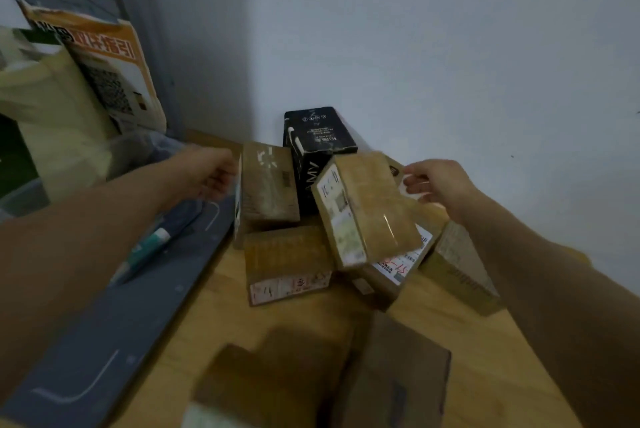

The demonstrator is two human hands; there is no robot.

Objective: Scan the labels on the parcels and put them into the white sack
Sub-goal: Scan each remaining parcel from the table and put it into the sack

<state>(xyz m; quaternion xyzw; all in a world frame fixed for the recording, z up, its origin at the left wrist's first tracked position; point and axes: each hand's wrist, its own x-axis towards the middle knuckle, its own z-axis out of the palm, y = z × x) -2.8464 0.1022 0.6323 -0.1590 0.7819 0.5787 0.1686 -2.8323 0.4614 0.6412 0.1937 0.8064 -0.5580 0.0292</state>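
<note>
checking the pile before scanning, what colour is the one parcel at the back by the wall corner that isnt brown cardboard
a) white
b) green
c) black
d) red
c: the black box stands at the back of the pile with white print on it, while the brown cardboard parcels lie around it.

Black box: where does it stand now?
In the head view the black box stands centre, by the wall corner, between a brown parcel left and a tilted parcel right.
</note>
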